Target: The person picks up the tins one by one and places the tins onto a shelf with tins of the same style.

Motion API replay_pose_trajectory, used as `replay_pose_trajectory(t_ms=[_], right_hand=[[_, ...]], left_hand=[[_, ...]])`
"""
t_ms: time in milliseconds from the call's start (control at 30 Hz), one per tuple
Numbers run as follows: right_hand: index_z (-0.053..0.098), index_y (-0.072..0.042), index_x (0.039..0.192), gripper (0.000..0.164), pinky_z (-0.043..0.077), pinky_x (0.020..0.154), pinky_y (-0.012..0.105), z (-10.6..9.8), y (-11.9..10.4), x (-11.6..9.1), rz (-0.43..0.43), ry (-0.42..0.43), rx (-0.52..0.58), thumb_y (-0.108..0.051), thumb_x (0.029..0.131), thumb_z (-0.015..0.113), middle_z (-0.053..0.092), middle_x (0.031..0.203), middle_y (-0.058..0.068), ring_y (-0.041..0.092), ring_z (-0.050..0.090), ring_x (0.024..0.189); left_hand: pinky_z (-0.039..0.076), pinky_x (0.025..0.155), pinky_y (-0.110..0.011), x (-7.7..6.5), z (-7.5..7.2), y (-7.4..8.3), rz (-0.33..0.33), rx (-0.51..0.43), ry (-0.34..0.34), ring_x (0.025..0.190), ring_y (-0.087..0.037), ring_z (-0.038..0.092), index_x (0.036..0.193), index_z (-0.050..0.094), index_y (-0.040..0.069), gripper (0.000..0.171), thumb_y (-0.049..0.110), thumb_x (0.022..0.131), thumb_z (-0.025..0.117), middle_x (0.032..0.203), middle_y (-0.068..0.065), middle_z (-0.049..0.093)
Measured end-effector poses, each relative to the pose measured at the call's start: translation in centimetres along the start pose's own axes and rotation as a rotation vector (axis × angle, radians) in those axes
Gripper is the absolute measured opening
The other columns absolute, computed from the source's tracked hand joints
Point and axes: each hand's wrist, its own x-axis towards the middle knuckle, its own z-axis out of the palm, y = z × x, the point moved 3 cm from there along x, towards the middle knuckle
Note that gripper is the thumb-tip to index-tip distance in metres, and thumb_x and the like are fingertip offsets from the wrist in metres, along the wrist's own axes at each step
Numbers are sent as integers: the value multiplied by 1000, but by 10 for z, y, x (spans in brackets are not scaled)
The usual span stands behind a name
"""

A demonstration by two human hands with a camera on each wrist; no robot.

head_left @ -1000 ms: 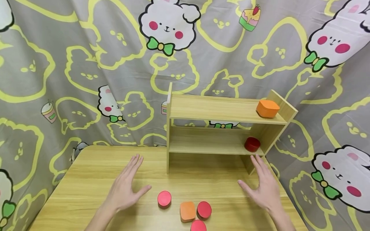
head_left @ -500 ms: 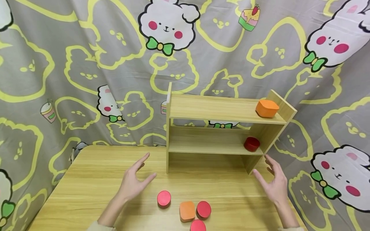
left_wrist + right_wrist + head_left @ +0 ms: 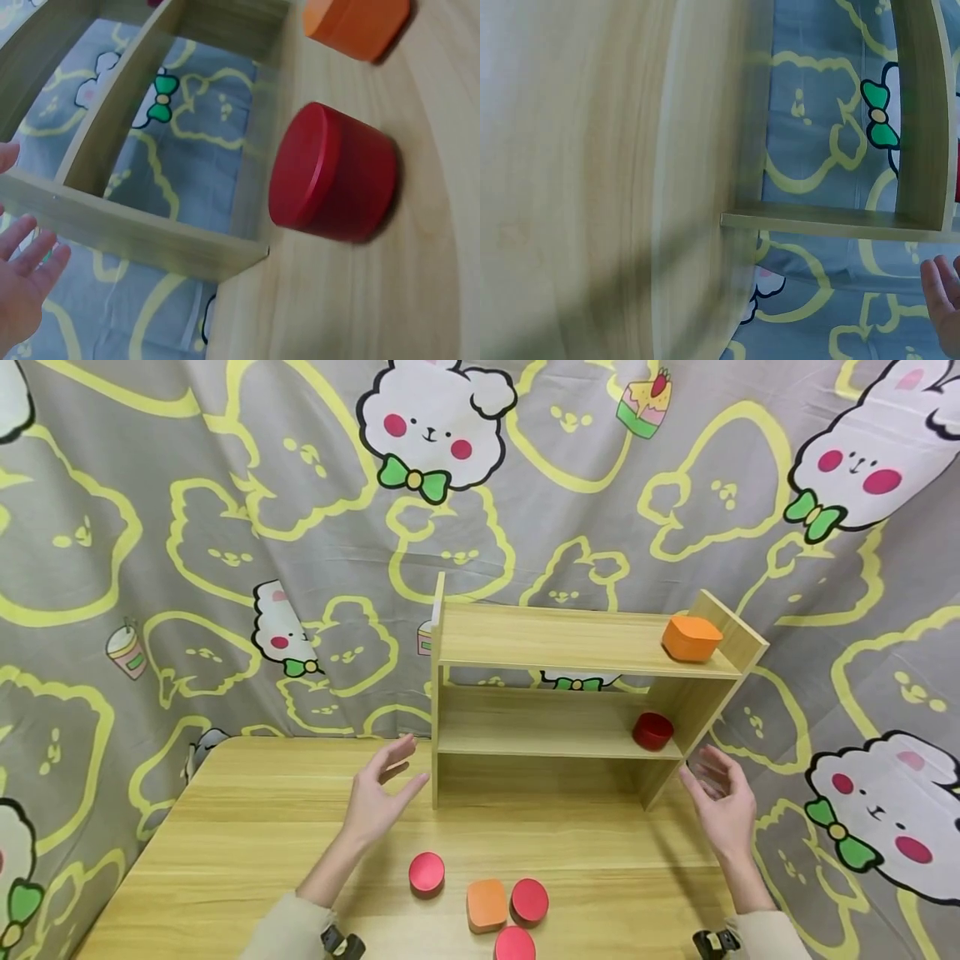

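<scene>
A wooden shelf (image 3: 547,637) is seen right of centre in the head view, stood upright on a pale wood-grained bench (image 3: 247,835). Its left end is approached by the left hand (image 3: 377,797), which is held with the fingers gently bent and the thumb spread well away from them. Near the lower part of the right end, the right hand (image 3: 726,810) is held in a similar way, thumb apart and fingers bent. Nothing is seen gripped by either; whether the shelf is touched cannot be told from the head view. In the left wrist view, fingers are shown at the left edge, beside the shelf's side panel; in the right wrist view, fingertips are caught at the lower right edge.

An orange block (image 3: 692,639) is carried on the top board, toward its right end, and a dark red cylinder (image 3: 652,732) on the board below, also at the right.

At the bottom centre of the head view, a pinkish-red cylinder (image 3: 427,874) is set a little apart, left of an orange rounded block (image 3: 487,906). Just beside that block, a deeper red cylinder (image 3: 529,902) is placed to its right, and a bottom red cylinder (image 3: 514,945) is cut by the lower edge. The background is filled by a grey patterned curtain (image 3: 202,539).
</scene>
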Motion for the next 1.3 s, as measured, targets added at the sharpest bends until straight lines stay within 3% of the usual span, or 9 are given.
replay_pose_trajectory(t_ms=[100,233,367,533,767,1000,1300], right_hand=[[53,5,131,53,50,77,5,1,16,10,52,-4,69,2,82,72,63,110,-18,-8,63,91],[54,3,131,54,50,76,5,4,38,21,91,0,122,4,80,73,65,109,-12,-4,65,90],[56,3,128,52,51,75,6,9,47,28,96,2,193,8,79,72,64,104,-9,2,66,89],[57,4,123,48,52,73,8,13,51,36,86,-2,284,12,78,71,64,101,-6,4,65,86],[59,5,119,43,53,71,9,14,58,39,85,-7,271,11,78,71,64,97,-7,1,64,83],[61,5,113,37,53,66,10,14,61,42,110,10,285,11,78,71,64,92,-7,2,65,80],[61,7,109,34,53,63,11,14,60,45,129,20,307,14,77,70,64,87,-6,2,65,75]], left_hand=[[50,98,-50,6,3,11,-13,-32,9,122,-38,57,133,53,0,54,1,83,72,131,-20,60],[48,99,-54,13,7,14,-38,-50,28,121,-40,57,131,54,-1,52,2,83,73,128,-24,61],[48,98,-55,21,14,-1,-36,-81,66,120,-42,57,130,55,-1,52,3,82,74,126,-27,61],[51,98,-51,31,21,-19,-83,-106,103,119,-36,60,129,58,7,51,7,81,77,127,-19,63],[52,96,-48,34,25,-23,-127,-108,118,116,-29,62,126,60,13,49,11,80,78,124,-9,65],[55,94,-41,37,29,-25,-157,-147,111,114,-28,62,124,61,11,46,8,81,77,122,-11,63],[57,89,-31,42,35,-24,-204,-162,165,110,-28,62,121,62,8,45,1,79,77,120,-13,63]])
